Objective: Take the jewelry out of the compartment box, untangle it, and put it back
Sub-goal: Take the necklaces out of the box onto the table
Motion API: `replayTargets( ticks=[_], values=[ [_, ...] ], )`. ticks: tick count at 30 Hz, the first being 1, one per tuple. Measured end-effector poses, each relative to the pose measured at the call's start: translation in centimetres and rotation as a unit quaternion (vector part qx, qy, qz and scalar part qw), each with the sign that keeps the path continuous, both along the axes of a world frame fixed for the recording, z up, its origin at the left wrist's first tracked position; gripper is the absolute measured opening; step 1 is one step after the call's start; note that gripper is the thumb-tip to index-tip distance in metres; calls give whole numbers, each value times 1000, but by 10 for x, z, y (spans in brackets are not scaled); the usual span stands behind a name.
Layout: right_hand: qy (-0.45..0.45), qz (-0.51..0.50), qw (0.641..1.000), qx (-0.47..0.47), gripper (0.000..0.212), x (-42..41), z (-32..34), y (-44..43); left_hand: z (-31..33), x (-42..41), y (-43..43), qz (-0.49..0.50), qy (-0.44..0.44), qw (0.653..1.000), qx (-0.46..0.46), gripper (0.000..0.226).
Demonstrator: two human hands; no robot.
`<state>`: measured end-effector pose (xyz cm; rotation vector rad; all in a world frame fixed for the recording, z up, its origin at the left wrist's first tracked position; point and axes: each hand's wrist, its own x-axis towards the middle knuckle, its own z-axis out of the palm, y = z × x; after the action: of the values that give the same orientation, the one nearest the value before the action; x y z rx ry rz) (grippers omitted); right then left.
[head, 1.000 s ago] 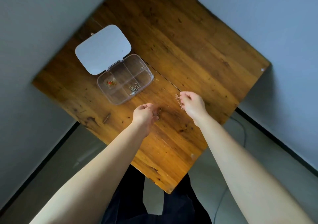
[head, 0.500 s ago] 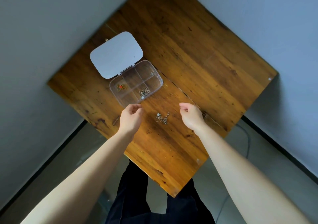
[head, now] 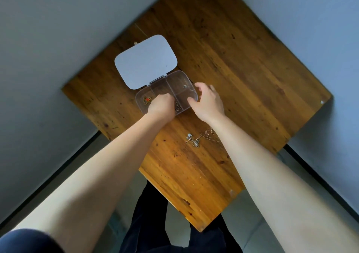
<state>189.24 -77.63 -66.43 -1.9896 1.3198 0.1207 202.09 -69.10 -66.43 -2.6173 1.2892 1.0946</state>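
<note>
The clear compartment box [head: 175,80] lies open on the wooden table, its white lid [head: 145,61] flipped back. My left hand [head: 161,105] reaches into a middle compartment with its fingers bunched; what they touch is hidden. My right hand [head: 207,101] cups the box's right end, thumb and fingers on its rim. A red-and-gold piece [head: 147,99] sits in the left compartment, silver rings [head: 177,107] in a near one, a small silver piece [head: 185,86] at the far right. A tangled silver chain [head: 193,139] and a thin gold chain [head: 209,133] lie on the table nearer me.
The table [head: 233,58] is a small wooden square seen corner-on, with grey walls on both sides and floor below. My dark trousers [head: 155,223] show under the near corner. A small brass bit [head: 135,43] lies behind the lid.
Both hands have left the chains on the table and moved forward to the box. The left hand now dips into a compartment and the right hand holds the box's end.
</note>
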Motion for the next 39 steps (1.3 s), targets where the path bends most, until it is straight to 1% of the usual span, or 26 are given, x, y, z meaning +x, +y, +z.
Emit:
replayTargets(
  ticks=[2,7,10,15,18,21,25,27,28,29,30,32,34,36,38,39],
  values=[
    [13,21,999,-40,55,3,-1,-5,4,-5,-10,-4,-21,1000,1,13],
    [18,43,994,-103,53,9,-5,-1,3,-11,-5,-44,-87,995,-13,22],
    [15,9,993,-113,45,10,-8,0,-1,-12,-2,-77,-103,992,-20,24],
    [-22,-23,987,-156,27,8,-11,-2,-6,-8,-2,-69,-100,992,-30,15],
    [-34,-29,982,-183,28,3,-8,-4,-11,-6,0,-49,-76,995,-46,12],
    [-59,-36,981,-183,27,-2,3,-5,-12,-3,6,-10,-21,996,-87,11],
    [-107,-72,982,-139,22,-9,26,-4,4,2,17,55,24,981,-187,11],
    [-141,-105,982,-75,20,-14,41,-3,20,3,24,107,54,966,-229,7],
    [-168,-125,977,-28,20,-18,48,-3,30,2,28,148,87,953,-251,7],
    [-198,-147,969,24,20,-23,57,-1,41,0,31,202,133,932,-271,10],
    [-228,-172,956,70,19,-28,65,0,54,-2,34,262,190,901,-288,13],
    [-287,-235,920,126,15,-37,82,5,83,-6,38,358,316,820,-316,13],
    [-342,-303,874,166,16,-45,93,9,104,-9,42,399,413,742,-344,16],
    [-373,-329,844,203,20,-55,100,13,117,-13,46,426,461,688,-365,16],
    [-379,-339,830,230,23,-65,102,19,118,-20,51,459,497,640,-364,14],
    [-372,-346,827,240,24,-70,100,23,115,-25,54,478,507,623,-355,17]
  ],
)
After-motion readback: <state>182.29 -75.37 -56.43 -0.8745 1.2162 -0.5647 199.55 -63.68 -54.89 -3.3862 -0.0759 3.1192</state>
